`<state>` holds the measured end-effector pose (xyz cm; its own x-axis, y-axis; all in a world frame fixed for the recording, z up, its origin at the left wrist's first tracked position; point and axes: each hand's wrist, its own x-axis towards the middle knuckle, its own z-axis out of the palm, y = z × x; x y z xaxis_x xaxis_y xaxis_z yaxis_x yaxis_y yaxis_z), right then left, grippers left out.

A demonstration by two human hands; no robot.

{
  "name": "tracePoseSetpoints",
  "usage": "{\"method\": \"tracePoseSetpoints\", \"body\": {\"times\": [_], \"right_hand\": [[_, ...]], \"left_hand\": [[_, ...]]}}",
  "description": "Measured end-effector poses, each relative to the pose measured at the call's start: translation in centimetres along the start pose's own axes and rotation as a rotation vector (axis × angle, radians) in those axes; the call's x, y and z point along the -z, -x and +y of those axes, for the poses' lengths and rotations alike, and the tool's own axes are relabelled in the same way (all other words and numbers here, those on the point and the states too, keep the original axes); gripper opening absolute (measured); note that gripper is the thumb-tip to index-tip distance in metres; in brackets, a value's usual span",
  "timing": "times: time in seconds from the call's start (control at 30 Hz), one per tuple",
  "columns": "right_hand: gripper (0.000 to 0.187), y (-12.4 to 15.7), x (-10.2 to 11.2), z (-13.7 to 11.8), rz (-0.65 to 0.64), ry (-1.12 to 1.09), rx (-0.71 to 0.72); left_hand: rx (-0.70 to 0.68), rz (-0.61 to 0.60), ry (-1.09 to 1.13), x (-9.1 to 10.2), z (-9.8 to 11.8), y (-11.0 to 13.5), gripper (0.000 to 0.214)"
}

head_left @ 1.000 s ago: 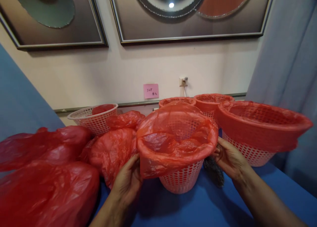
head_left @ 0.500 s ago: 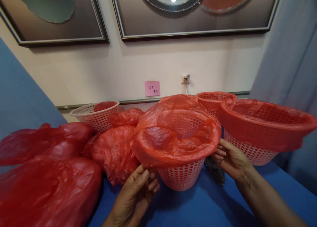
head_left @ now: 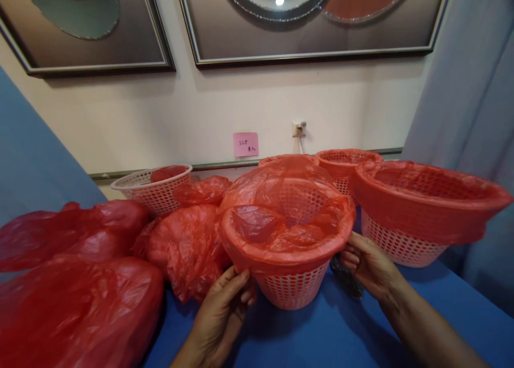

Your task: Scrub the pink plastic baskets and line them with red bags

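Note:
A pink perforated plastic basket stands upright in front of me. Over its rim a thin red plastic bag is folded along the near side; at the back the film still bulges above the rim. My left hand is closed at the front left, thumb and fingers pinching the bag's hanging edge. On the right side, my right hand has its fingers closed on the bag's edge below the rim, the fingertips partly hidden. Beside that hand lies a dark, crumpled item whose kind I cannot make out.
Loose red plastic bags pile up at the left on the blue table cover. A white basket stands behind them. At the right are a large bag-lined basket and a smaller one near the wall.
The bag's edge has been drawn down closer around the near rim. My left hand has moved slightly up to the bag; my right hand has shifted slightly down and left.

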<state>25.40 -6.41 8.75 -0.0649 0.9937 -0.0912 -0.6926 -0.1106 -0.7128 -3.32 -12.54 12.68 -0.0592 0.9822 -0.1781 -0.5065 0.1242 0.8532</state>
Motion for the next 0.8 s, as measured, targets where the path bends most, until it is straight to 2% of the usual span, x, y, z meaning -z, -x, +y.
{"method": "tracePoseSetpoints", "body": {"times": [0.23, 0.33, 0.4, 0.47, 0.53, 0.57, 0.63, 0.7, 0.73, 0.8], "right_hand": [[0.047, -0.6, 1.2, 1.5, 0.029, 0.07, -0.009], [0.045, -0.7, 1.2, 1.7, 0.068, 0.152, 0.053], [0.04, 0.1, 0.8, 1.6, 0.145, 0.268, 0.235], [0.034, 1.9, 0.0, 1.1, 0.258, 0.422, 0.575], [0.034, 4.3, -1.3, 0.6, 0.286, 0.648, 0.961], [0.038, 5.5, -2.1, 0.4, 0.231, 0.793, 1.12], [0.049, 7.3, -3.8, 0.3, 0.005, 1.101, 1.326], [0.06, 8.1, -5.3, 0.6, -0.245, 1.333, 1.424], [0.063, 8.0, -5.9, 0.7, -0.317, 1.405, 1.45], [0.062, 7.4, -6.4, 1.0, -0.352, 1.481, 1.455]], "left_hand": [[0.063, 0.019, -0.03, 0.7, -0.8, -1.0, 0.032], [0.051, 0.017, -0.027, 0.8, -0.8, -1.1, 0.032], [0.038, 0.01, -0.024, 0.8, -0.8, -1.2, 0.031], [0.028, 0.004, -0.033, 0.9, -0.7, -1.1, 0.028], [0.014, 0.014, -0.048, 1.0, -0.6, -1.1, 0.025], [0.002, 0.024, -0.054, 1.0, -0.6, -1.1, 0.024], [-0.032, 0.048, -0.061, 1.1, -0.4, -1.2, 0.024], [-0.068, 0.068, -0.058, 1.1, -0.1, -1.2, 0.024], [-0.086, 0.075, -0.059, 1.1, 0.1, -1.2, 0.024], [-0.112, 0.086, -0.077, 1.1, 0.7, -1.0, 0.025]]}}
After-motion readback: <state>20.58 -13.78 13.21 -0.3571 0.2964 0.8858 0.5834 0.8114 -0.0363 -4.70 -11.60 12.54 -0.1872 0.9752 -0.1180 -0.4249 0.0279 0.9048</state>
